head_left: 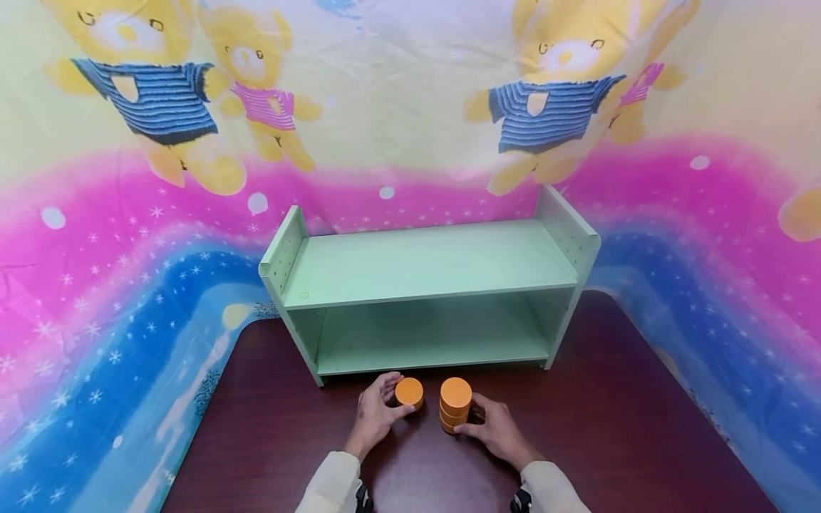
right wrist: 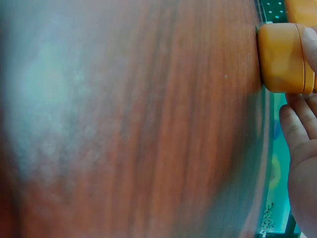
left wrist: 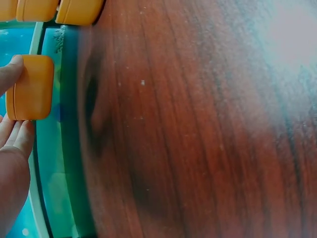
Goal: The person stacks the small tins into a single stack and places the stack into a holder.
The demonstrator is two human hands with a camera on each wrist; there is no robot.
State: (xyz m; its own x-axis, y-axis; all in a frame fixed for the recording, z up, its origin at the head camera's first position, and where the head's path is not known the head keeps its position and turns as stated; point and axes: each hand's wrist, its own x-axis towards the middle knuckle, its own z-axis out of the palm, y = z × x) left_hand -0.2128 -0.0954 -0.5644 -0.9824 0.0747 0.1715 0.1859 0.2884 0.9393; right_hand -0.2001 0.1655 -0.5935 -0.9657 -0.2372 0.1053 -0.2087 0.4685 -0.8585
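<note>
My left hand (head_left: 373,415) holds a round orange lidded container (head_left: 408,394), thumb on the near side and fingers on the far side. The left wrist view shows this container (left wrist: 34,88) raised off the tabletop, its thin seam visible. To its right stands an upright stack of similar orange containers (head_left: 455,399). My right hand (head_left: 502,431) grips the lower part of that stack between thumb and fingers. In the right wrist view the bottom container (right wrist: 282,58) rests on the table, with the thumb at its upper part; the higher ones are mostly out of frame.
A pale green two-level shelf (head_left: 430,267) stands behind the hands, close to the containers. Everything rests on a dark reddish-brown wooden table (head_left: 616,427). A bear-printed cloth (head_left: 398,142) hangs behind and along both sides.
</note>
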